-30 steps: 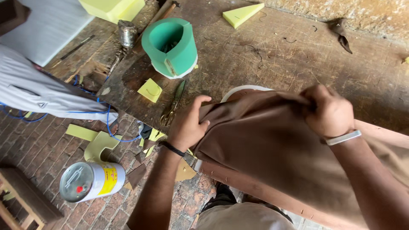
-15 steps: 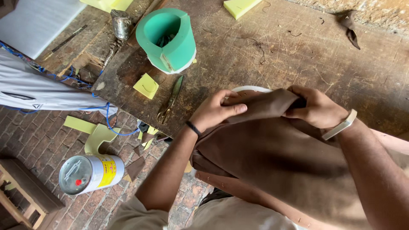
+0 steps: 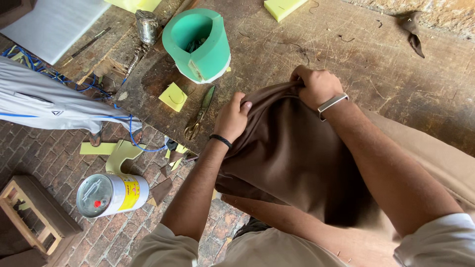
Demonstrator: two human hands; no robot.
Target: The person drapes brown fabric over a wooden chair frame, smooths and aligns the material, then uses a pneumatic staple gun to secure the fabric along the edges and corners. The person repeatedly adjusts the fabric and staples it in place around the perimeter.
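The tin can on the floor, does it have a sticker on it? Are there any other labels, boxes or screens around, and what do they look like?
Tin can: lying on its side on the brick floor, lower left; a round silver tin with a white body.
Label: a yellow band around the can, with a small red spot on its silver lid.
No other packages, signs or screens show.

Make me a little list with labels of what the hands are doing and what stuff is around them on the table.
left hand: pinches the bunched top of the brown cloth cover
right hand: grips the same bunched top, fist closed
nearest tool: metal scissors with brass-coloured handles, flat on the worn wooden table
beyond the scissors: small yellow foam square and green foam tube piece, upright
on the brick floor: white and yellow tin can, lying on its side
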